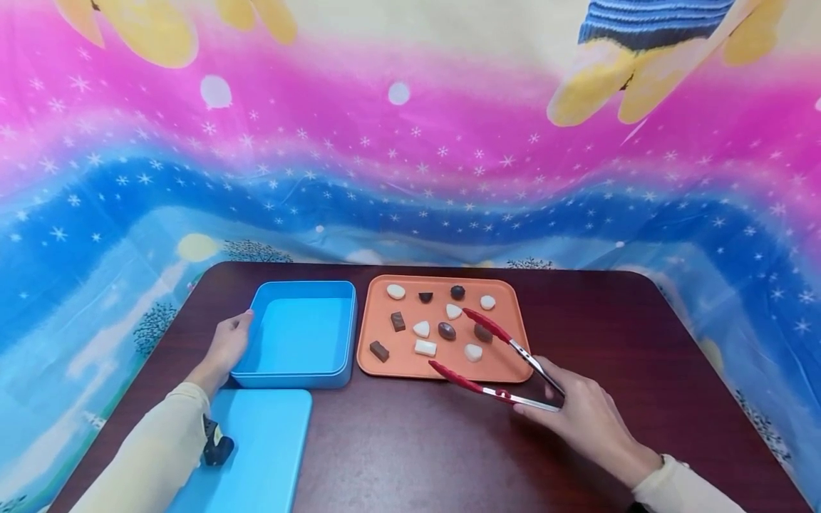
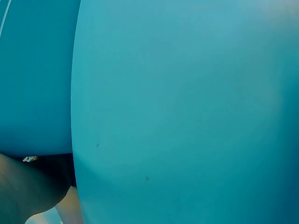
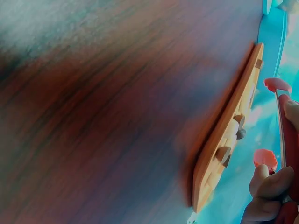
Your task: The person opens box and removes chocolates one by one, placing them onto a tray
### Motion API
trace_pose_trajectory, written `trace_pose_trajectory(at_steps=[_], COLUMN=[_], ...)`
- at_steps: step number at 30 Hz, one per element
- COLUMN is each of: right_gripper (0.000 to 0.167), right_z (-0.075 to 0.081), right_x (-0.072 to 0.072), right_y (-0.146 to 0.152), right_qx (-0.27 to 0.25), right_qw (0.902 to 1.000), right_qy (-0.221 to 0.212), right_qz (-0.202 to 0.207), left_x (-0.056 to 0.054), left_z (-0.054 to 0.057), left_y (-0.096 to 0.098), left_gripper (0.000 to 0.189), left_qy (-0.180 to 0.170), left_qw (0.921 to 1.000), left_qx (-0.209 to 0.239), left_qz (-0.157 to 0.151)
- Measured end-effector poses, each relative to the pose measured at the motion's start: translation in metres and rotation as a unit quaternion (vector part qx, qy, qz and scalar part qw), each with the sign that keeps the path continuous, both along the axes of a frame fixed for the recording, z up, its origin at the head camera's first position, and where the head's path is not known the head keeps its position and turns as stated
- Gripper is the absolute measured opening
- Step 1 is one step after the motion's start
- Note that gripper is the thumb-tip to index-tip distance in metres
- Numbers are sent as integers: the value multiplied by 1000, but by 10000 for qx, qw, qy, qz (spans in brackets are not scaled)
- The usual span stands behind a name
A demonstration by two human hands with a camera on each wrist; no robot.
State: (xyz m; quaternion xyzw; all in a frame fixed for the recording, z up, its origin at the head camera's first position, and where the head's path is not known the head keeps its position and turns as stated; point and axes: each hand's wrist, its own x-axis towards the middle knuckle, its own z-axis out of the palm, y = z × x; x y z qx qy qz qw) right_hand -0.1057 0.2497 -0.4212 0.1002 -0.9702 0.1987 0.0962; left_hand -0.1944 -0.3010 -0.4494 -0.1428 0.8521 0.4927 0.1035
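My left hand (image 1: 227, 343) holds the left wall of a square blue box (image 1: 354, 342), with a fingertip at its rim. The box has no lid on it and its floor is bare. In my right hand (image 1: 584, 406) is a pair of tongs (image 1: 522, 356) with red tips and metal arms, spread wide. The tongs' tips hang over the front right part of an orange tray (image 1: 378, 370). Dark chocolates (image 1: 447, 330) and white chocolates (image 1: 425, 348) lie spaced out on it. The right wrist view shows the tongs' red tips (image 3: 278, 85) apart, with nothing between them.
A flat light-blue lid (image 1: 269, 442) lies in front of the box, under my left forearm. The tray stands just right of the box on the dark brown table (image 1: 398, 449). A printed cloth (image 1: 410, 192) hangs behind and around the table.
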Motion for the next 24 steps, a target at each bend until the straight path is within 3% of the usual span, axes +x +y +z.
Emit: trace_pose_trajectory(at_steps=[7, 14, 24], right_gripper=[68, 80, 76], right_z=[0, 1, 2], right_x=[-1, -1, -3], right_y=[11, 23, 36], right_qx=[-206, -262, -270], right_qw=[9992, 9981, 9962], right_qy=[183, -37, 53], right_qz=[-291, -563, -832], left_x=[-1, -3, 0], left_z=[-2, -4, -3], left_y=[0, 2, -1], left_gripper=[79, 79, 81], left_qy=[28, 22, -31], left_qw=[10000, 9999, 10000], left_qx=[55, 112, 49], left_qz=[-16, 29, -7])
